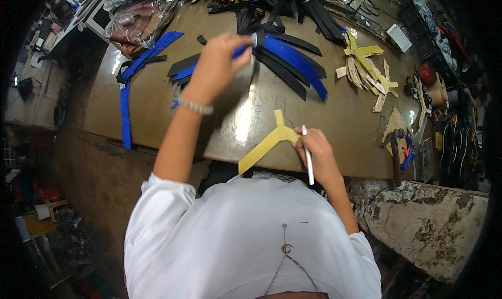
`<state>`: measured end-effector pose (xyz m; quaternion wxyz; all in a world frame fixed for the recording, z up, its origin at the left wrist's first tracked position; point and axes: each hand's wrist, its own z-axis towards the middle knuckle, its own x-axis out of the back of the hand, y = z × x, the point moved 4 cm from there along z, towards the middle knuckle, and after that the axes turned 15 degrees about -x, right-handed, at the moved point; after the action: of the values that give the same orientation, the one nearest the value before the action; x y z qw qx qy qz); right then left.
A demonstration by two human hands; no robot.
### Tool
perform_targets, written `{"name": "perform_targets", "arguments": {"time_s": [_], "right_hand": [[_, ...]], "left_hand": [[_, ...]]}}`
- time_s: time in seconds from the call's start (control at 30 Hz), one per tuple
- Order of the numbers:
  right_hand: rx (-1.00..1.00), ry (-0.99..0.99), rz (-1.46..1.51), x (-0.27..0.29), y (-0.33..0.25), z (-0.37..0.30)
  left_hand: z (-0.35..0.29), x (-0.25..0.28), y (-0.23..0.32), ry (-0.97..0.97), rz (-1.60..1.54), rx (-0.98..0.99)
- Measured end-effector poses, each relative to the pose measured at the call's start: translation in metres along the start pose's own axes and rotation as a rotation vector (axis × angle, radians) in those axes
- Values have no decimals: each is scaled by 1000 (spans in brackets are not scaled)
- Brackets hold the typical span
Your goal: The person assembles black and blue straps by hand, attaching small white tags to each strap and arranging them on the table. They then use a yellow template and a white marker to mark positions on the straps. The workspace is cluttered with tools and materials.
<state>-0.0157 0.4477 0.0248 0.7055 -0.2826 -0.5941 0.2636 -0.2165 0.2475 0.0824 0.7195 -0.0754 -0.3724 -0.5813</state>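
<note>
My left hand (219, 61) is over the far middle of the table, its thumb and fingers closed on a bundle of blue and black straps (290, 57). The strap ends fan out to both sides of the hand. Near the front edge, my right hand (319, 152) holds a slim white pen (309, 165) with a pinkish end. Its fingers also grip one arm of a yellow Y-shaped piece (261, 148), whose long arm points toward the table edge. Part of that piece is hidden behind the fingers.
On the brown table (219, 137), a blue strap with black pieces (125, 98) lies at left. Yellow and cream strips (366, 71) are piled at right, near a hammer (396, 155). Black straps (282, 6) and a plastic-wrapped brown bundle (137, 27) lie at the back.
</note>
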Motion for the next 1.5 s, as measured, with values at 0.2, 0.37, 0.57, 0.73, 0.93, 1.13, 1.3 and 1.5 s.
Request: {"name": "perform_targets", "arguments": {"time_s": [0.2,0.37,0.57,0.73,0.93,1.13,1.3,1.5], "right_hand": [[205,13,48,-21,-35,15],[128,171,41,-30,-26,63],[80,157,19,-47,-14,73],[126,194,-15,-49,-14,72],[127,118,-78,-51,-9,76],[-282,-128,395,-19,12,83],[-476,85,332,9,32,46],[-542,159,668,-2,44,26]], "left_hand": [[-82,-13,55,-165,43,216],[-97,0,59,25,9,369],[-113,-25,62,-27,44,295],[-115,-25,54,-17,11,278],[-92,-33,70,-161,215,130],[-65,-86,74,-684,494,282],[-54,-103,87,-704,747,242],[-52,-110,93,-804,808,306]]}}
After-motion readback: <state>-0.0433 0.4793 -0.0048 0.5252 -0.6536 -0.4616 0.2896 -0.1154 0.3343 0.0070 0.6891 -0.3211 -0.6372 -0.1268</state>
